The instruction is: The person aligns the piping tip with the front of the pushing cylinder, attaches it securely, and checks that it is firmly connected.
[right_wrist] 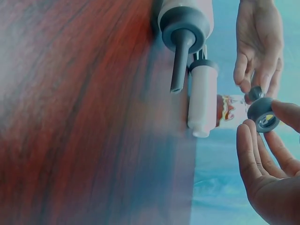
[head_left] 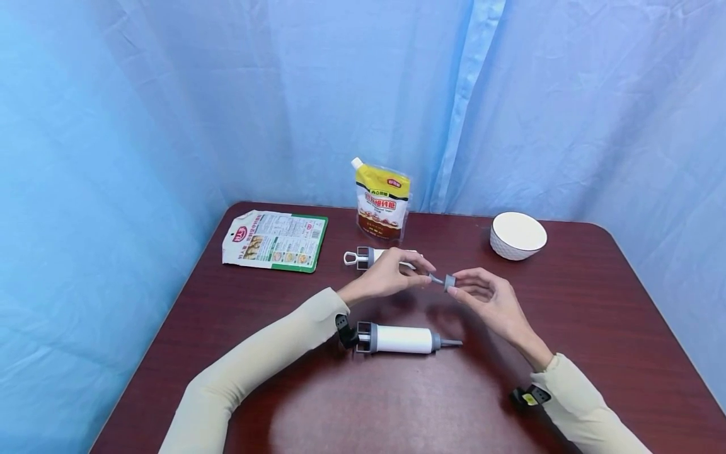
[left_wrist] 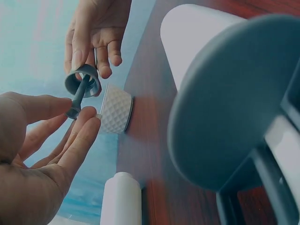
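Over the table my left hand [head_left: 394, 274] pinches the end of a slim grey nozzle [left_wrist: 80, 92] between thumb and fingertips. My right hand [head_left: 495, 301] holds a grey ring cap [head_left: 450, 282] by its rim. In the left wrist view the nozzle's shaft runs into the opening of the cap. Behind my left hand lies a white tube with a grey pull handle [head_left: 357, 258], partly hidden by the fingers; its bare white end [right_wrist: 201, 133] shows in the right wrist view. A second white tube [head_left: 404, 339], fitted with a grey cap and nozzle, lies nearer, below both hands.
A yellow, white and brown spouted pouch [head_left: 382, 202] stands at the back near the blue curtain [head_left: 340, 94]. At the back left lies a flat white and green packet [head_left: 276, 241]. The white textured bowl [head_left: 518, 236] sits at the back right of the dark red table [head_left: 578, 302].
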Action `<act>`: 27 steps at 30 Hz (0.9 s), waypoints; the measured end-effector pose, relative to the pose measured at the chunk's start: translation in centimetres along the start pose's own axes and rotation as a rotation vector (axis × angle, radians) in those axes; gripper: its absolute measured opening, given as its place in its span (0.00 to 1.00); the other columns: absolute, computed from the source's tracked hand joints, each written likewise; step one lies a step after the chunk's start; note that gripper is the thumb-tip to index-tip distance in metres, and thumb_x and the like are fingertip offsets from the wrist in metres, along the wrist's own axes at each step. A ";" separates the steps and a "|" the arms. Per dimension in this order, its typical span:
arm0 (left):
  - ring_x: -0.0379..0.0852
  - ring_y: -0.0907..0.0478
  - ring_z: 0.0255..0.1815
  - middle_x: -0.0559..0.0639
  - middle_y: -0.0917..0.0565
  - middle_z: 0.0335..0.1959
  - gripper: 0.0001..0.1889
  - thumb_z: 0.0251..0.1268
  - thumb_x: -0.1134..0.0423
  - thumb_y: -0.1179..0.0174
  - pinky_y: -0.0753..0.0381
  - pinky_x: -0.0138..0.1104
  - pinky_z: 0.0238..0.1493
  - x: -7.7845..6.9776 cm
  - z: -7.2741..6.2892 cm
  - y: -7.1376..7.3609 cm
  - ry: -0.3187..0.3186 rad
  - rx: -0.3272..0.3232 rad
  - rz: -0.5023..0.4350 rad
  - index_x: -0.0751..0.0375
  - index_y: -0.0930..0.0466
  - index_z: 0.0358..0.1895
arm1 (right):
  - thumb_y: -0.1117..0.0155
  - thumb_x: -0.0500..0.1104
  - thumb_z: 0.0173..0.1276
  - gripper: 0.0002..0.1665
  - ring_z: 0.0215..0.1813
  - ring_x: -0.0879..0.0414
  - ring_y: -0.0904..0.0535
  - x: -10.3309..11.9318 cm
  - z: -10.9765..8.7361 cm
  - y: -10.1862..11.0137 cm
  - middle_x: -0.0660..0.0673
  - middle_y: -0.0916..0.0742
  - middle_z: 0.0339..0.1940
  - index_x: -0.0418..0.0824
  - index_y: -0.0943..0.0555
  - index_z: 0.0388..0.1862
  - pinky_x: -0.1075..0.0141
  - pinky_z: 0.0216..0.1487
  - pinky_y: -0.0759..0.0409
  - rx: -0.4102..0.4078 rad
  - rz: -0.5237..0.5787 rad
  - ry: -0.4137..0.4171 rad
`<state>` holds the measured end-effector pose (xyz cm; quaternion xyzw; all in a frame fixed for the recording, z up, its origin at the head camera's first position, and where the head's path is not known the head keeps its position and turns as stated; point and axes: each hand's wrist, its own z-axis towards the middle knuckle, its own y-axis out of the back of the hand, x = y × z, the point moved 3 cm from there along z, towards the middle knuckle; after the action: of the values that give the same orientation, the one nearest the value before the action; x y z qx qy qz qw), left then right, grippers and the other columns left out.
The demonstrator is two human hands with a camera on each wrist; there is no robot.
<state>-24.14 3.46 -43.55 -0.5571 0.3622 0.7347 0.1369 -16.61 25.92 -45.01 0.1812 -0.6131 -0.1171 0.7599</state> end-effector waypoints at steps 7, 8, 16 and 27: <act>0.42 0.10 0.44 0.57 0.11 0.48 0.13 0.68 0.68 0.30 0.13 0.30 0.51 -0.4 -0.3 -0.3 0.012 -0.007 -0.026 0.67 0.13 0.53 | 0.28 0.40 0.71 0.17 0.46 0.65 0.11 0.3 0.1 -0.4 0.34 0.10 0.49 0.38 0.17 0.57 0.74 0.52 0.16 0.009 0.028 0.012; 0.42 0.11 0.45 0.57 0.11 0.48 0.13 0.68 0.68 0.30 0.14 0.30 0.51 -0.4 -0.3 -0.3 0.014 -0.008 -0.033 0.68 0.13 0.53 | 0.28 0.40 0.71 0.17 0.46 0.65 0.11 0.3 0.1 -0.5 0.34 0.10 0.49 0.38 0.17 0.57 0.74 0.53 0.16 0.010 0.031 0.011; 0.44 0.09 0.44 0.56 0.11 0.47 0.11 0.66 0.67 0.29 0.13 0.32 0.50 -0.4 -0.6 -0.7 0.046 -0.014 -0.103 0.63 0.12 0.50 | 0.28 0.40 0.71 0.18 0.48 0.62 0.11 0.7 0.1 -1.1 0.35 0.10 0.50 0.38 0.17 0.57 0.74 0.53 0.16 0.016 0.049 0.027; 0.39 0.10 0.43 0.56 0.10 0.46 0.12 0.67 0.64 0.28 0.13 0.32 0.51 -0.1 -1.1 -0.8 0.064 -0.010 -0.128 0.63 0.11 0.50 | 0.27 0.41 0.71 0.19 0.50 0.64 0.12 1.3 0.1 -1.7 0.37 0.10 0.52 0.39 0.17 0.58 0.73 0.54 0.17 0.022 0.064 0.013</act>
<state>-22.81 3.32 -43.92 -0.6030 0.3264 0.7080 0.1689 -16.38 23.89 -44.56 0.1707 -0.6147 -0.0848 0.7654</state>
